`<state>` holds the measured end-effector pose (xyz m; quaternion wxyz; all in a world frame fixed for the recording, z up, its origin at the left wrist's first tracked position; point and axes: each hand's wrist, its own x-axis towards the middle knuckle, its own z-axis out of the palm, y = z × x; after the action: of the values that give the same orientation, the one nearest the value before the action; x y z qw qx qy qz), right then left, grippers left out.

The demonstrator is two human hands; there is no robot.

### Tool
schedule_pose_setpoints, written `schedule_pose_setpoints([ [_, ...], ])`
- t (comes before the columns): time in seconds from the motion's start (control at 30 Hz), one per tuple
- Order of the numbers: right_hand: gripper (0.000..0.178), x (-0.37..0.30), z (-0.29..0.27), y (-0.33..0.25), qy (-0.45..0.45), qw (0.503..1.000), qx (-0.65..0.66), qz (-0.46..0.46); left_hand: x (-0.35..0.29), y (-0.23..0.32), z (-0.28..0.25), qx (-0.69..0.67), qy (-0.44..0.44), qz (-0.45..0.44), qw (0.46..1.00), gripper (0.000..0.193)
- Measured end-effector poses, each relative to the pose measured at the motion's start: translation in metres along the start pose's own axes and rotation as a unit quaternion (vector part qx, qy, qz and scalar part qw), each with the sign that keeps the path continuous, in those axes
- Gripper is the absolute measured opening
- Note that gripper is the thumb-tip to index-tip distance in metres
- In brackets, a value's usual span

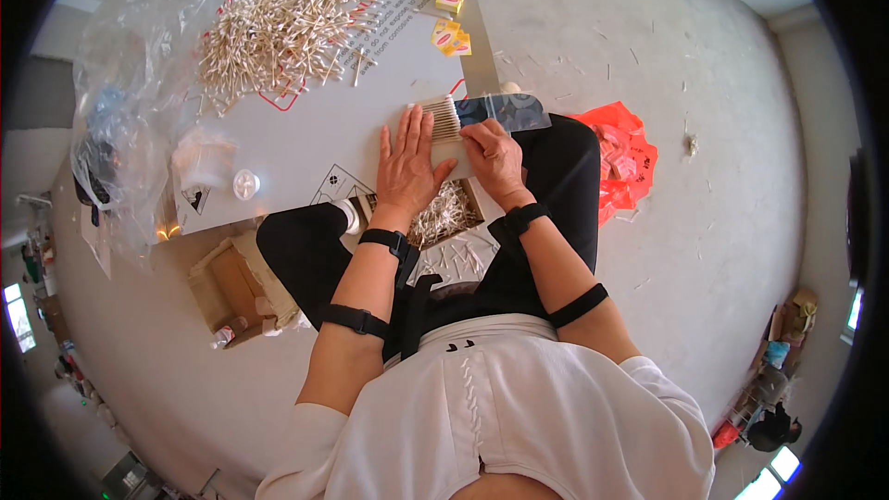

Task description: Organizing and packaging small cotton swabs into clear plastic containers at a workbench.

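A neat row of cotton swabs (pixel 441 118) lies side by side on the grey sheet-topped table (pixel 306 143), near its right edge. My left hand (pixel 407 171) rests flat with fingers stretched out, its fingertips against the left end of the row. At the row's right end is a small clear plastic bag (pixel 519 111), looking dark over my trousers and jutting past the table edge. My right hand (pixel 495 159) is closed, fingers curled at the bag's near edge beside the swabs; the fingertips are partly hidden. Whether any swabs are inside the bag I cannot tell.
A big heap of loose swabs (pixel 278 37) covers the far left of the table. Yellow packets (pixel 451 37) lie at the far right. A round white container (pixel 245 185) stands left. Below my hands is a box of swabs (pixel 449 218). A red plastic bag (pixel 622 162) lies right.
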<state>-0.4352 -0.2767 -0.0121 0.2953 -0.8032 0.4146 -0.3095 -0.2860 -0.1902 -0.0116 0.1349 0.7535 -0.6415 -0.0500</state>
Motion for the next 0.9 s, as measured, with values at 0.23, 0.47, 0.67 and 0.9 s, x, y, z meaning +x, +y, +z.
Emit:
schedule_pose_setpoints([
  [0.23,0.011,-0.001,0.000,0.003,-0.008,1.000,-0.004,-0.014,0.000,-0.001,0.001,-0.002,-0.001,-0.004,1.000,0.085],
  [0.47,0.009,0.003,0.003,-0.005,0.005,1.000,-0.018,0.025,0.001,0.000,0.000,-0.005,-0.001,-0.009,1.000,0.084],
  [0.67,0.013,0.002,0.004,0.001,-0.007,1.000,-0.011,0.005,0.001,-0.002,0.002,-0.003,0.008,-0.002,1.000,0.084],
  [0.9,0.011,0.017,0.004,-0.005,0.005,1.000,-0.015,0.027,0.000,-0.002,0.003,-0.006,0.012,-0.002,1.000,0.085],
])
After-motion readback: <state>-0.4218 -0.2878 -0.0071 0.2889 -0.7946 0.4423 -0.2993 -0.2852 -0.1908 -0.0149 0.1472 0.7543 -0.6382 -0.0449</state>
